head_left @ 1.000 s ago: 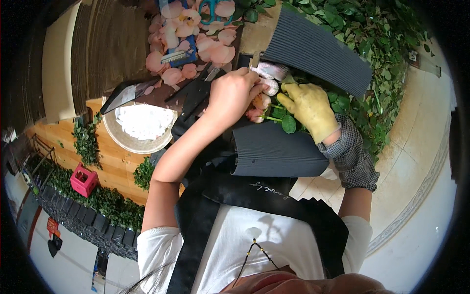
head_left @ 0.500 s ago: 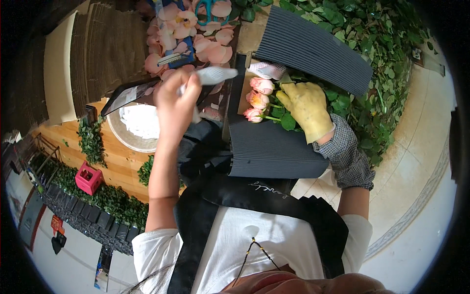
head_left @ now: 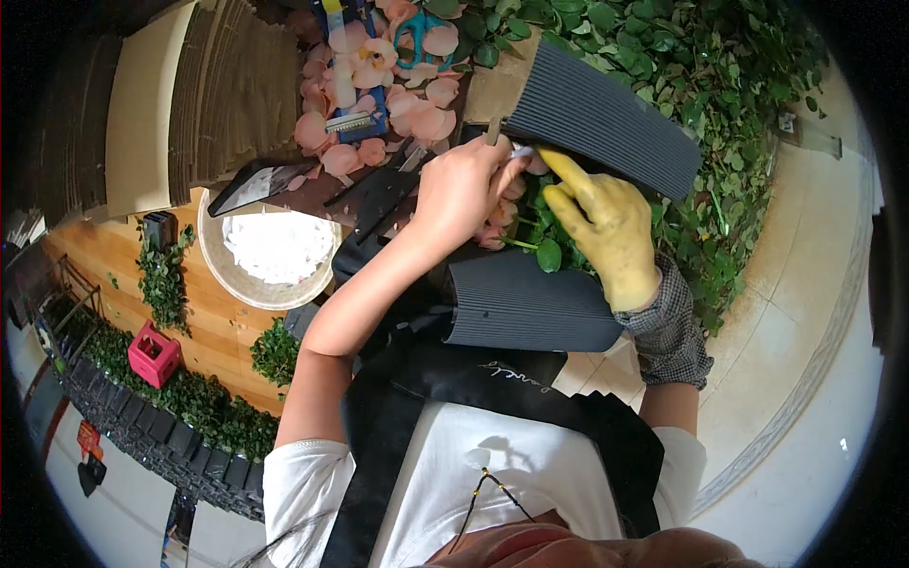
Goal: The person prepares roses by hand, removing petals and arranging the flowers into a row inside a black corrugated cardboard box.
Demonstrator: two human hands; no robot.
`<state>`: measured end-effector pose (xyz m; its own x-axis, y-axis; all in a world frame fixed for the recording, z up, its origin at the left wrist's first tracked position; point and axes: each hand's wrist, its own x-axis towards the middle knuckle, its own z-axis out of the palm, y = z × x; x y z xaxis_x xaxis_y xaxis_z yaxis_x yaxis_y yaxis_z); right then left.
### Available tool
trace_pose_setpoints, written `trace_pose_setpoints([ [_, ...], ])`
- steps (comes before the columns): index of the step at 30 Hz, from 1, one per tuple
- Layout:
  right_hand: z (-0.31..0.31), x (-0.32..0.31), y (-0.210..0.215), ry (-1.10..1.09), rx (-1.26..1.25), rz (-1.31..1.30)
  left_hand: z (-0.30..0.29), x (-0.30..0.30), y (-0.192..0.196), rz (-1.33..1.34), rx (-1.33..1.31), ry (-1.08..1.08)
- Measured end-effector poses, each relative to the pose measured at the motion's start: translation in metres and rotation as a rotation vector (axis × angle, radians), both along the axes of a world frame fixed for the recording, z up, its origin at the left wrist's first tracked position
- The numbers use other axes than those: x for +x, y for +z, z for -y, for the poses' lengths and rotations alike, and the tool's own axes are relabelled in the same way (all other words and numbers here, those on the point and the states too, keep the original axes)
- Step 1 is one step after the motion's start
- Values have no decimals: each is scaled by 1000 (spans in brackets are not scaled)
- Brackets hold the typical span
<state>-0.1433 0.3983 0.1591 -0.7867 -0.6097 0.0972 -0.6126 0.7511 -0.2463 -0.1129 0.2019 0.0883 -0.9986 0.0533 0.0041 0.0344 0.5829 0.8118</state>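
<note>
Leaf pile: many green leaves [head_left: 729, 123], thick along the upper right, reaching the edge of the pale floor [head_left: 791, 246].
Cardboard stack: brown sheets [head_left: 142, 123] standing close to each other, at the upper left.
Corrugated sheets: two dark ribbed parts, one beyond the flowers [head_left: 606, 118] and one nearer to the person [head_left: 530, 303]; the roses lie between them.
Loose petals: pink petals [head_left: 426, 123] scattered on the dark brown surface [head_left: 327, 201], to the left of the ribbed parts.
Basin: round and pale [head_left: 210, 257], with a heap of white pieces [head_left: 279, 248] inside.
Right hand: in a yellow glove [head_left: 606, 227], its index finger and thumb apart; the index finger points to the top of the flowers, beside the far ribbed part.
Left hand: bare [head_left: 461, 194], over the flower heads, its thumb and fingers pinched on a pale sleeve.
Pink stool: small [head_left: 154, 355], among the greenery at the left.
Scissors: blue-green handles [head_left: 410, 43], lying among the petals.
Roses: pink heads [head_left: 492, 235] with green stems, partly hidden under the left hand.
Pale sleeve: only a small part [head_left: 521, 152] shows at the left fingertips.
</note>
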Motion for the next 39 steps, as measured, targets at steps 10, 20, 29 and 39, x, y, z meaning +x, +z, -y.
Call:
trace_pose_setpoints([
  [10, -16, -6, -55, -98, 331, 30, 13, 19, -10, -182, 123, -1],
  [20, -27, -9, -58, -105, 248, 37, 65, 32, -7, 301, 413, 109],
  [29, 1, -6, -55, -212, 466, 56, 6, -6, -17, 88, -198, 9],
  [39, -5, 1, -64, -249, 455, 96, 2, 2, -33, 294, 521, 134],
])
